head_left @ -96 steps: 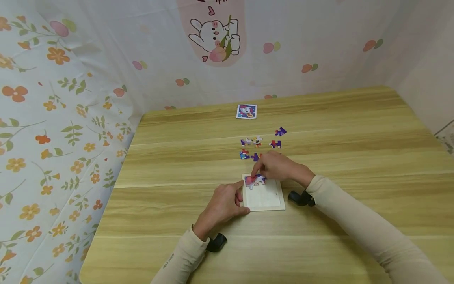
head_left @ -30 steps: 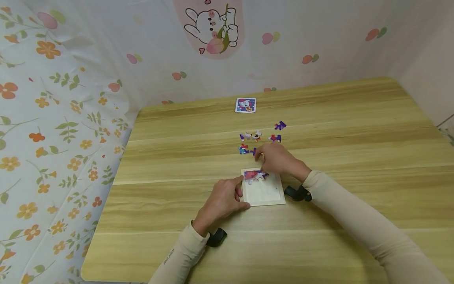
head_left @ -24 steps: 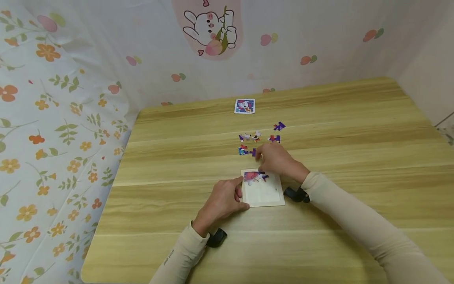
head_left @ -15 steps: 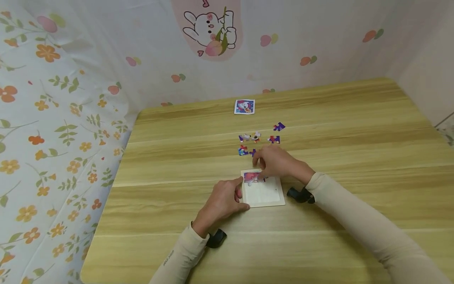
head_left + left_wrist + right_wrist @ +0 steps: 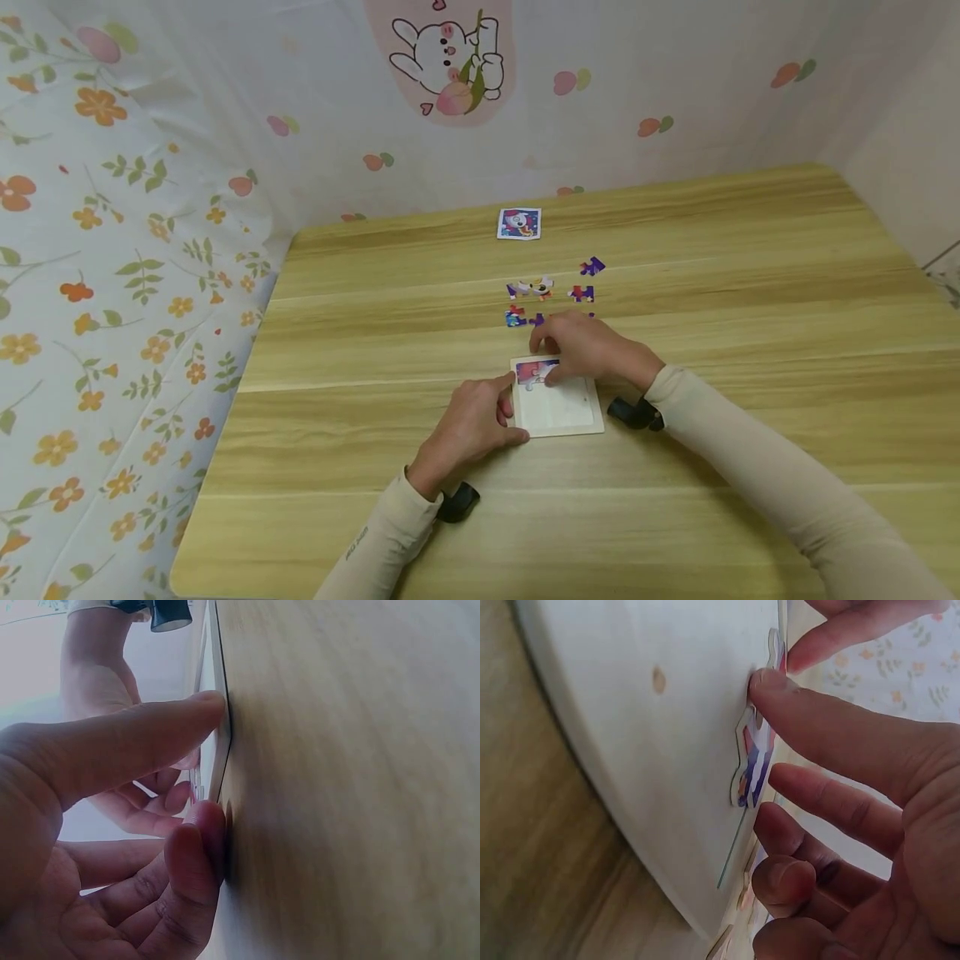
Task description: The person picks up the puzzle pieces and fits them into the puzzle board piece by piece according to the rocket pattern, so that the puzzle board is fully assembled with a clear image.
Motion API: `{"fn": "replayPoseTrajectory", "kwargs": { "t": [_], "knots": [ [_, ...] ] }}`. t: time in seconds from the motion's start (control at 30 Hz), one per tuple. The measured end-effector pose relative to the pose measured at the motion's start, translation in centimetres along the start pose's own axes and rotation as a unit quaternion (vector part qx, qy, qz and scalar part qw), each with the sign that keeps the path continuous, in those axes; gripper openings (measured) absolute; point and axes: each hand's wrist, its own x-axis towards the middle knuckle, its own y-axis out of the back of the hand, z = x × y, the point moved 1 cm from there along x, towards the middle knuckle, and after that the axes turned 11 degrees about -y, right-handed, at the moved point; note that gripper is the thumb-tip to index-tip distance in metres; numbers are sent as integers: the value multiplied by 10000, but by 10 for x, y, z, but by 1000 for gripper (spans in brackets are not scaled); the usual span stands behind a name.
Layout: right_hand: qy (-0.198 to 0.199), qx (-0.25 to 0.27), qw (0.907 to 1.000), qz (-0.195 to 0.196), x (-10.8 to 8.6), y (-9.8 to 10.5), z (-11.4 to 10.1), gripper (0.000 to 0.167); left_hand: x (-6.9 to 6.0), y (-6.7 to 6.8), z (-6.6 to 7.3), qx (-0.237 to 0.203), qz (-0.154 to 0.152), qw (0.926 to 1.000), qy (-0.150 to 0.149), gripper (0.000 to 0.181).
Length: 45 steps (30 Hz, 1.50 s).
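A shallow wooden puzzle tray (image 5: pixel 555 412) lies on the table, with joined puzzle pieces (image 5: pixel 527 373) along its far left side. My left hand (image 5: pixel 472 421) grips the tray's left side, thumb at the near corner and curled fingers farther up the edge. Over the tray's far edge is my right hand (image 5: pixel 588 343). In the right wrist view its thumb (image 5: pixel 817 712) presses at a purple and white puzzle piece (image 5: pixel 756 765) lying in the tray, while the other fingers stay loosely bent beyond the edge. The right hand partly covers the pieces in the head view.
Several loose puzzle pieces lie beyond the tray, among them a blue and red piece (image 5: pixel 515 317), a red and purple piece (image 5: pixel 582 293) and a purple corner piece (image 5: pixel 592 266). A small picture card (image 5: pixel 519 223) lies near the table's back edge.
One more piece, purple and white, has joined the row in the tray. The right hand drew slightly nearer, its thumb coming down onto the pieces. The left hand keeps its place.
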Motion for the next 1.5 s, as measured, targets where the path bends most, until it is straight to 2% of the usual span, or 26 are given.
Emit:
{"fn": "replayPoseTrajectory", "kwargs": {
  "t": [0.3,0.6,0.7,0.87,1.1,1.3,1.5],
  "knots": [
    [31,255,9997,-17,2,13,10,42,1,1,2,7,-23,10000,14,79],
    [-69,927,9948,415,9,40,32,24,1,0,3,2,-11,10000,57,78],
    [-327,1194,9900,670,15,50,43,20,1,0,2,6,12,10000,65,79],
    [-1145,1575,9733,1212,28,64,62,22,1,0,2,42,50,10000,3,80],
    [-1960,1323,9594,1535,39,75,86,31,1,-2,1,72,77,9999,-133,80],
    [-2229,1108,9559,1560,42,76,96,36,0,-2,1,80,104,9998,-153,80],
    [-2282,959,9571,1507,43,72,98,38,0,-2,0,114,101,9998,-140,80]
  ]
}}
